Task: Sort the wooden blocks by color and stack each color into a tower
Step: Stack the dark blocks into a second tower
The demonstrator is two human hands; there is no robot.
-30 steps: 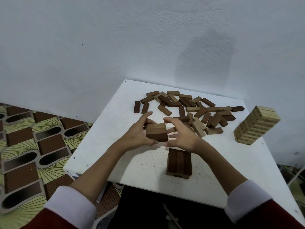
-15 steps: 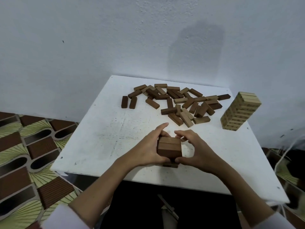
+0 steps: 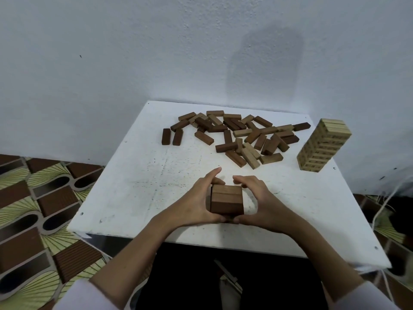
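Between our two hands stands the dark block stack (image 3: 226, 202) on the white table (image 3: 138, 186). Our left hand (image 3: 196, 203) curls around its left side and our right hand (image 3: 261, 202) around its right side, both gripping it, thumbs at the near edge. Beyond the hands lies the mixed pile of loose blocks (image 3: 239, 136). Far right of the right hand stands the light block tower (image 3: 323, 145), upright.

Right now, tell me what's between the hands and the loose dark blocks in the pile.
Nothing visible. Both the left hand and right hand grip the dark stack near the front edge. Only bare table lies between them and the pile. The light tower stands off to the right.
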